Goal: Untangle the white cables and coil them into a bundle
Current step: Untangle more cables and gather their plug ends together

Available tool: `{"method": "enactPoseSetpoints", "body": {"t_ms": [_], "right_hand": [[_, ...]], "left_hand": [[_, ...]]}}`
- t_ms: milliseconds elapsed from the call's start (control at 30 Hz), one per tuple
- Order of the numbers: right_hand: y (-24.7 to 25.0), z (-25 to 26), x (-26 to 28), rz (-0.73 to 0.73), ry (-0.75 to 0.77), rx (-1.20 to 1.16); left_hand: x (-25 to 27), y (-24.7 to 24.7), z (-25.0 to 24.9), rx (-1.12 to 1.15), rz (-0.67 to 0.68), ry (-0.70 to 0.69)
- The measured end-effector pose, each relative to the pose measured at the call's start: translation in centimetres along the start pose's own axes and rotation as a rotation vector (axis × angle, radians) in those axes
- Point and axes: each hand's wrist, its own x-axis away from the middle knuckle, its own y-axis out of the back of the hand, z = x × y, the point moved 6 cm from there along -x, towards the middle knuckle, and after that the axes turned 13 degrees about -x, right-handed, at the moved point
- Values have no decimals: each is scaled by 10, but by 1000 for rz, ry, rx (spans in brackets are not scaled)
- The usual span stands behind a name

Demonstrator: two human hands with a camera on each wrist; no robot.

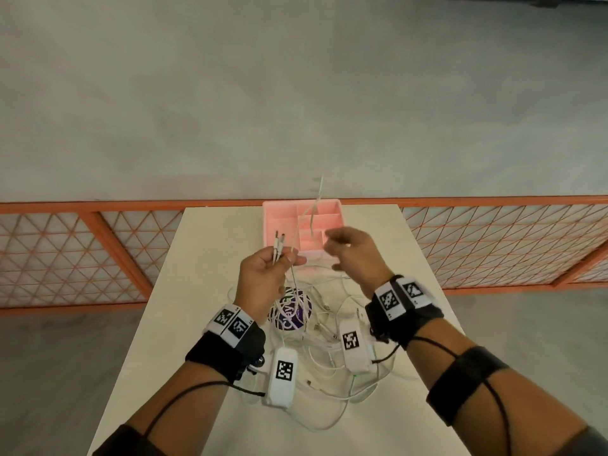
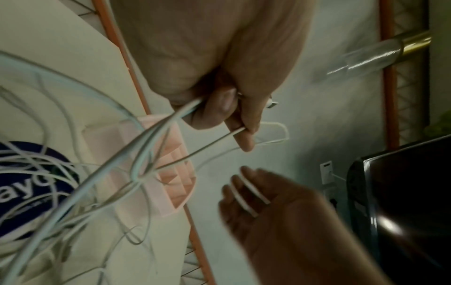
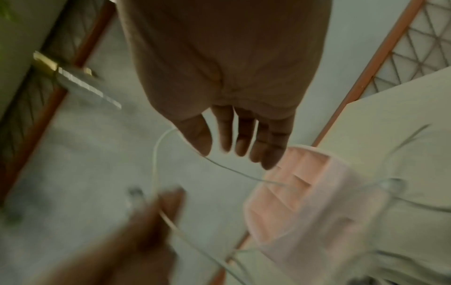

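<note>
A tangle of white cables (image 1: 320, 337) lies on the white table (image 1: 204, 291), partly over a purple round lid (image 1: 291, 312). My left hand (image 1: 283, 261) is raised above the tangle and grips several cable strands; two plug ends (image 1: 279, 240) stick up from its fist. In the left wrist view the fingers (image 2: 227, 108) curl round the strands (image 2: 146, 146). A thin cable loop (image 1: 318, 199) rises from that hand over the pink tray (image 1: 279, 222). My right hand (image 1: 332, 255) hovers beside it, fingers (image 3: 240, 138) straight and holding nothing; the loop (image 3: 156, 154) passes by its thumb.
The pink compartment tray stands at the table's far edge. An orange mesh fence (image 1: 493, 238) runs behind and beside the table, with grey floor (image 1: 296, 93) beyond it. A black glossy object (image 2: 402, 202) shows in the left wrist view.
</note>
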Motion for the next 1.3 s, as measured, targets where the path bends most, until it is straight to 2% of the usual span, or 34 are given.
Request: {"method": "enactPoseSetpoints", "body": {"t_ms": [67,167,267,367,500,633,733,967,1133,1233,1300], "right_hand": [[-7,-22,10,89,8,119],[-30,-48,25,310,-38,158],[-42,-54,28,371,-19,202],[-41,-42,22,319,14,137],[-30,-22,14,229,-22,-131],[-28,-3,14,215,81,-64],[-29,12,14,226,92,-186],[-5,47,9,93,173,-539],[-5,33,12,106,67,-486],[-8,16,16,99,-18,-483],[-10,10,18,90,-66,-499]], "left_hand": [[-4,1,-10,51,-15,-8],[-6,-4,-18,108,24,-5],[-4,-12,-21,113,66,-22],[-2,-11,-16,72,39,-30],[5,-9,0,18,35,-16],[2,-7,18,-102,23,-12],[0,-8,26,-199,44,-33],[-6,7,53,-458,43,-34],[-3,8,64,-451,30,11],[-3,4,50,-387,25,-32],[-3,-4,40,-354,70,-54]]}}
